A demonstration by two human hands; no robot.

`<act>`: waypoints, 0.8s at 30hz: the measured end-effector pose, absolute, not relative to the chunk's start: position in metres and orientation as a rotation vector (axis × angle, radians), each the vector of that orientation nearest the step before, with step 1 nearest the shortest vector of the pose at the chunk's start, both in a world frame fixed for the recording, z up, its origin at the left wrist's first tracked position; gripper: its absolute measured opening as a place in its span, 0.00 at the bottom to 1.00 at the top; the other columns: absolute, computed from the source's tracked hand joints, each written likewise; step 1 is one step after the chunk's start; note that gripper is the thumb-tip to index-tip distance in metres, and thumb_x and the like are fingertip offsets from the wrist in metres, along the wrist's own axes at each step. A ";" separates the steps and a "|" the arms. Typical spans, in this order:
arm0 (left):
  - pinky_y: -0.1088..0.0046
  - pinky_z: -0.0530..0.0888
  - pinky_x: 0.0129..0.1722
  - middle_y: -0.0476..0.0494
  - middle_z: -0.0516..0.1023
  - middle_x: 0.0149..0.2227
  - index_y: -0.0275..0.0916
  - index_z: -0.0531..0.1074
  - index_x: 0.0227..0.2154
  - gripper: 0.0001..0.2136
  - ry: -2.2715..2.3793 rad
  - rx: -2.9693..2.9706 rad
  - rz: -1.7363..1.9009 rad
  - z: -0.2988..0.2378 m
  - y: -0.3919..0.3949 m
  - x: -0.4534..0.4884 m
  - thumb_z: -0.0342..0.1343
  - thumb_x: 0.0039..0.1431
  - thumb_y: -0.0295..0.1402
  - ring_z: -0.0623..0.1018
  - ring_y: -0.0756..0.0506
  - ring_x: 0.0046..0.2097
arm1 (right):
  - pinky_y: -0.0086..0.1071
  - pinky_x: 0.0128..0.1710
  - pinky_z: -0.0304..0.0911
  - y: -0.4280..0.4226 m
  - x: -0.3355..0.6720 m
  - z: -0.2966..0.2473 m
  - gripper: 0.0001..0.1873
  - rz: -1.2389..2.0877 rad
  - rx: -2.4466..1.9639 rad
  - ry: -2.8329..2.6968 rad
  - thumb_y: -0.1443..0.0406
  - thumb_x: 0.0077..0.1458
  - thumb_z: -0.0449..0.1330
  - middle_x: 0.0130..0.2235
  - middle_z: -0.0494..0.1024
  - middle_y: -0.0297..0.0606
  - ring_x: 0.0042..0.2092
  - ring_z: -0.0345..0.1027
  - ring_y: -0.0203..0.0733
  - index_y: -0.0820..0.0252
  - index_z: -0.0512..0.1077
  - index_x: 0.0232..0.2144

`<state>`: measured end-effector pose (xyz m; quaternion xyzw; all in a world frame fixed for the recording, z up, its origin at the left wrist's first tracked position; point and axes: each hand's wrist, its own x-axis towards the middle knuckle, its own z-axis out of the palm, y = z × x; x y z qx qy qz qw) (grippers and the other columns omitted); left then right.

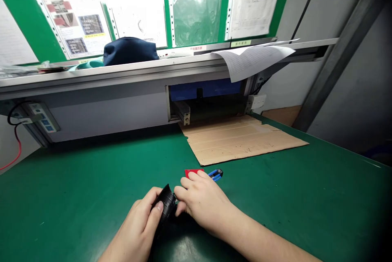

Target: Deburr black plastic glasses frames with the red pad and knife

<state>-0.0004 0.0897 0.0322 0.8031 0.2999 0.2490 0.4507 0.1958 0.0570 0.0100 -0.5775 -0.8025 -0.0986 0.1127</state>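
My left hand is closed around a small black ribbed part, holding it just above the green bench mat. The fingers of my right hand are curled and touch the same black part from its right side. Just beyond my right hand lie a small red piece and a blue-handled tool, both partly hidden by my fingers.
A flat sheet of cardboard lies on the mat at the back centre-right. A shelf rail above carries a dark blue cloth bundle and overhanging paper sheets. A power strip hangs at the left.
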 end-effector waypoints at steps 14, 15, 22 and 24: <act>0.73 0.62 0.44 0.49 0.72 0.41 0.46 0.65 0.45 0.16 0.814 1.920 0.607 0.026 0.094 -0.006 0.38 0.66 0.47 0.69 0.45 0.45 | 0.29 0.29 0.57 0.056 0.227 0.029 0.35 0.736 -1.088 -1.813 0.44 0.68 0.29 0.28 0.64 0.36 0.29 0.58 0.39 0.62 0.65 0.37; 0.73 0.62 0.45 0.49 0.72 0.41 0.46 0.65 0.47 0.17 0.831 1.915 0.615 0.025 0.094 -0.006 0.39 0.66 0.48 0.69 0.44 0.46 | 0.30 0.31 0.58 0.057 0.228 0.029 0.32 0.574 -1.181 -1.820 0.45 0.69 0.34 0.31 0.66 0.39 0.32 0.60 0.40 0.62 0.66 0.40; 0.66 0.63 0.55 0.48 0.70 0.51 0.49 0.62 0.52 0.18 0.853 1.795 0.561 0.010 0.103 -0.005 0.43 0.64 0.48 0.67 0.42 0.54 | 0.32 0.33 0.53 0.061 0.223 0.024 0.28 -0.015 -1.223 -1.845 0.47 0.65 0.54 0.28 0.68 0.35 0.32 0.62 0.39 0.61 0.67 0.22; 0.65 0.63 0.56 0.47 0.69 0.54 0.48 0.62 0.54 0.21 0.824 1.707 0.584 0.001 0.107 -0.009 0.48 0.61 0.49 0.65 0.40 0.58 | 0.32 0.35 0.55 0.058 0.211 0.024 0.24 -0.146 -1.060 -2.005 0.45 0.62 0.57 0.38 0.71 0.35 0.37 0.65 0.39 0.60 0.71 0.29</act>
